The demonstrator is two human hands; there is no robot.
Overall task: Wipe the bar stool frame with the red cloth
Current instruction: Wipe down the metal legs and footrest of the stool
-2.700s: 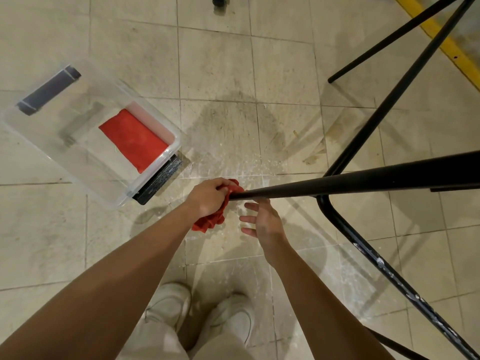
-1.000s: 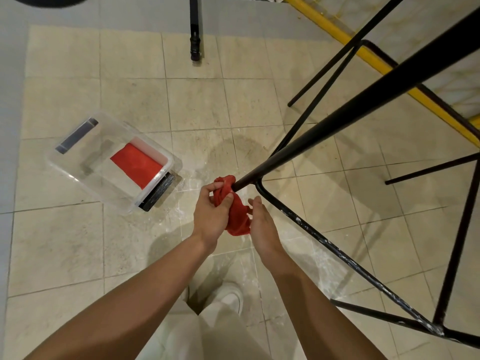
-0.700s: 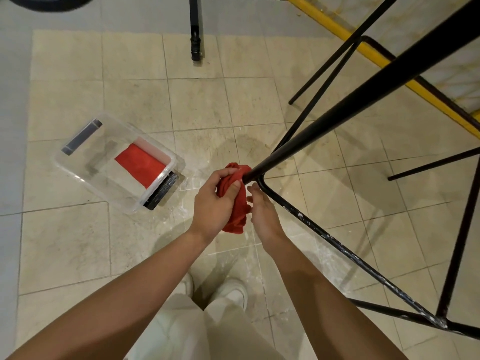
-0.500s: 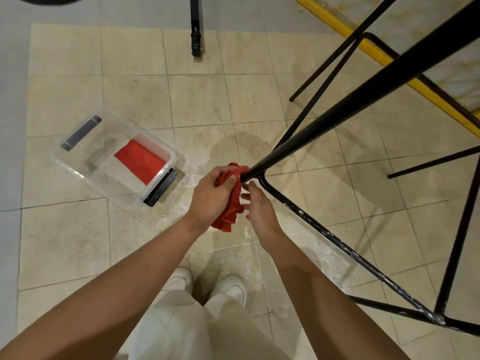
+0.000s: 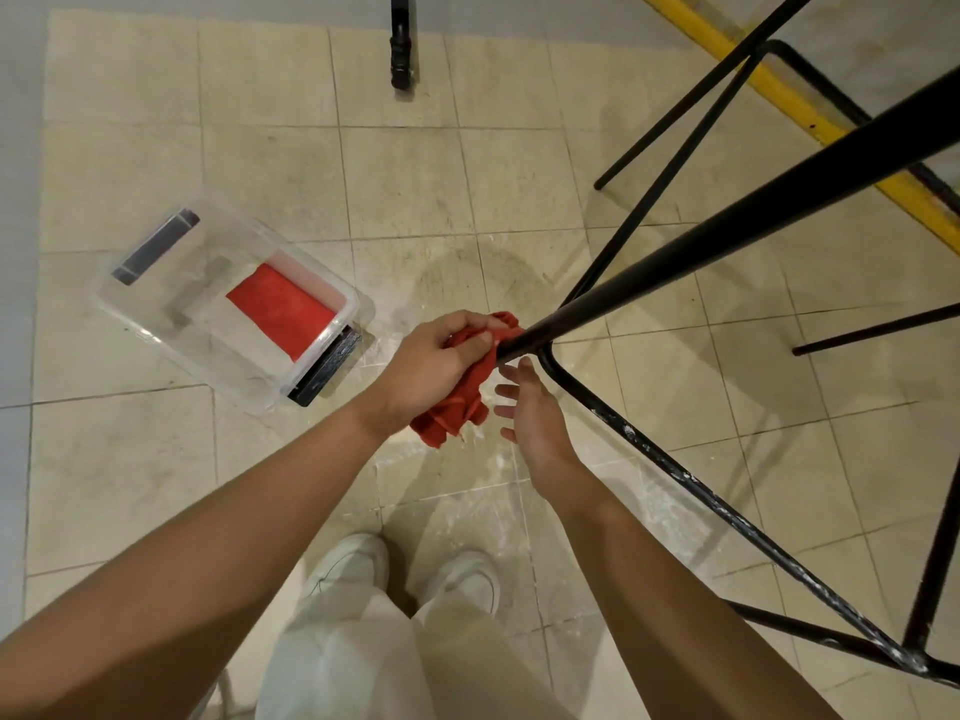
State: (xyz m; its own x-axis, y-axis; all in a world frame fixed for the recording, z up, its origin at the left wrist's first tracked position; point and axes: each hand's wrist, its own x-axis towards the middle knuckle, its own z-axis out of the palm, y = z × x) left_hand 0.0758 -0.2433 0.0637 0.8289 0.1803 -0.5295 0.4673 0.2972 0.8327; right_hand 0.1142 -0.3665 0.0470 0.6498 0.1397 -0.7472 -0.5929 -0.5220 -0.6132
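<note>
The black metal bar stool frame (image 5: 727, 236) fills the right side, one thick leg slanting down to its foot near the centre. My left hand (image 5: 436, 363) grips the crumpled red cloth (image 5: 460, 402) and presses it round the lower end of that leg. The cloth's loose part hangs below my fist. My right hand (image 5: 530, 407) hovers just beside the cloth and under the leg, fingers spread and holding nothing. A thinner paint-flecked rail (image 5: 691, 480) runs from the leg's foot toward the lower right.
A clear plastic bin (image 5: 156, 324) with a second red cloth (image 5: 280, 311) inside sits on the tiled floor at left. A yellow strip (image 5: 779, 96) runs along the upper right. A black furniture leg (image 5: 400, 44) stands at top centre. My shoes (image 5: 410, 574) are below.
My right hand has let go of the cloth and opened, fingers spreading away from it. My left hand stays gripping the cloth at the leg's end.
</note>
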